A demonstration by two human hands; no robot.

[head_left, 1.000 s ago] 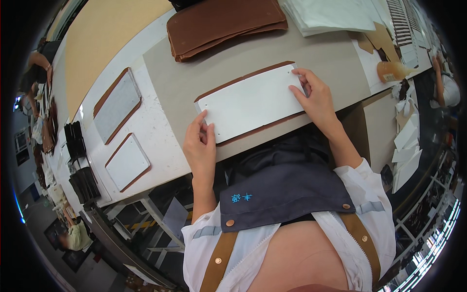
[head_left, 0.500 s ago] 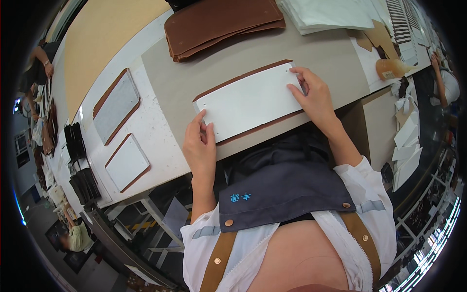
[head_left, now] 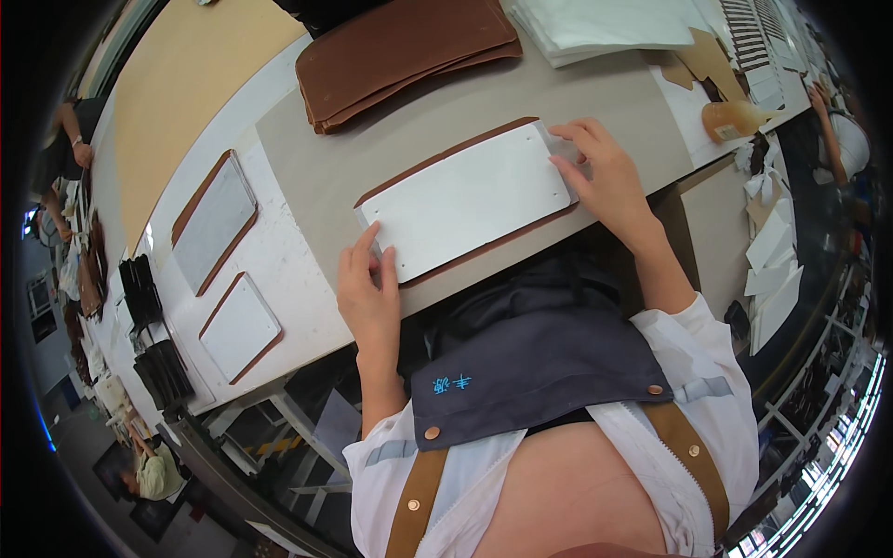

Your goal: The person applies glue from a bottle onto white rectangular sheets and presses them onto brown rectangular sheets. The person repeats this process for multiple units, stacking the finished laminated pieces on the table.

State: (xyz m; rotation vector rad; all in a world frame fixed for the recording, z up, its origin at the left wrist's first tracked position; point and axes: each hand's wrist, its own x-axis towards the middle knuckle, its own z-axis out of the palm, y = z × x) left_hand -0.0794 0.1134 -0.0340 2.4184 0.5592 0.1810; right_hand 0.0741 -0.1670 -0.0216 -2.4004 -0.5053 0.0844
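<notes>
A long white template panel (head_left: 470, 195) with small holes near its corners lies on a brown leather piece (head_left: 446, 164), whose edges show along the long sides. At the panel's left end is my left hand (head_left: 370, 293), with index fingertip and thumb apart and touching the end edge. My right hand (head_left: 605, 181) is by the other end, open, thumb near the corner and fingers spread. A pale layer shows between panel and leather at both ends. Neither hand is wrapped round anything.
A stack of brown leather sheets (head_left: 409, 60) lies at the back, beside white sheets (head_left: 605, 28). Two smaller leather-and-panel pieces, one grey (head_left: 216, 223) and one white (head_left: 240, 327), lie at the left. A bottle of amber liquid (head_left: 733, 121) lies at the right. Other people work farther off.
The view has shifted a little, so the table's things sit slightly more to the left. My right hand's fingers have moved off the panel's end and spread; my left hand remains at its end.
</notes>
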